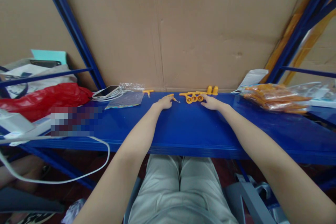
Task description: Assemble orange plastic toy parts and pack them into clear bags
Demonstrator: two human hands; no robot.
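Observation:
My left hand is closed around a corkscrew with a yellow handle; its metal spiral sticks out to the right, just above the blue table. To the right lies a row of yellow corkscrew pieces with round, cup-like ends. My right hand has its thumb and fingers at the rightmost round piece, pinching it as far as I can see. Behind that hand stand two yellow caps. A separate yellow T-handled corkscrew lies left of my left hand.
Plastic bags of orange-yellow parts lie at the right. On the left are a clear bag, a phone with white cable and a red bag. A cardboard sheet walls off the back between blue posts.

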